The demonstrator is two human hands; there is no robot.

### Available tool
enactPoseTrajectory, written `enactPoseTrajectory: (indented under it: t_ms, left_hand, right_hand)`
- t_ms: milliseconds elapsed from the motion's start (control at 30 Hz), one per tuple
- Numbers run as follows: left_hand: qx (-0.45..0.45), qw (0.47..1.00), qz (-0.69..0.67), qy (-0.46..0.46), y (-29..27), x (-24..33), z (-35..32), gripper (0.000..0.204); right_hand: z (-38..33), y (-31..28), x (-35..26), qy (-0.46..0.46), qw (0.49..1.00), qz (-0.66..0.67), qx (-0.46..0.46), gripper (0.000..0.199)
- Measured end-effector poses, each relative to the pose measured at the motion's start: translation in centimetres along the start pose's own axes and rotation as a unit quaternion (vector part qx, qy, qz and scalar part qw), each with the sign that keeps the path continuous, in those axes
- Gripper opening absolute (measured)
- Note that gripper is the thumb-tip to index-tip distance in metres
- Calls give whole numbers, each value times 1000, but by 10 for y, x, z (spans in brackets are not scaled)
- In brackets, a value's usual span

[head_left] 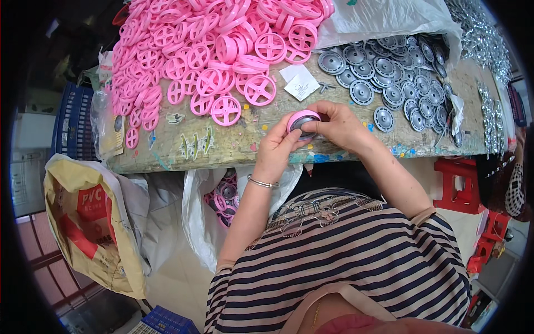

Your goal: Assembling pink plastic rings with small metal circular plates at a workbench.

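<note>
Both hands — left hand, right hand — clamped on pink wheel, frame centre; keep grey insert square, press evenly.

Bright, even daylight, soft shadows, sharp centre; fisheye bends edges into black rim.

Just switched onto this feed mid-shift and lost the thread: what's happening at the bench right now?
A person in a striped top holds one round pink plastic wheel with a grey metal disc set in it between both hands, left hand and right hand, just above the worn wooden bench. A heap of pink spoked plastic wheels covers the bench's left, a spread of grey metal discs its right. A white plastic bag hanging below the bench edge holds wheels with discs in them.
</note>
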State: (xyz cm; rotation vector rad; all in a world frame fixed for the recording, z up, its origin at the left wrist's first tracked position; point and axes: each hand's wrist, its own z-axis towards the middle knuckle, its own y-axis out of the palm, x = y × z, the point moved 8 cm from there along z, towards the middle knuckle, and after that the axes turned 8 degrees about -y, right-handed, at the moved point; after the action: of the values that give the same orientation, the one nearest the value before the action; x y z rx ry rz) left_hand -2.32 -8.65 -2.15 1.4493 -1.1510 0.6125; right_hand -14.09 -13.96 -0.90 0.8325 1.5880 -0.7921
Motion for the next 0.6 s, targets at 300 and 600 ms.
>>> enactPoseTrajectory:
  t_ms: [300,600]
  left_hand:
    - [68,997,24,32,-13,0,-21,36]
    - [455,837,289,94,-168,8,-179,25]
  right_hand:
    - [-6,14,-10,12,996,85,-25,24]
    - [91,-80,-62,-276,850,-365,261,43]
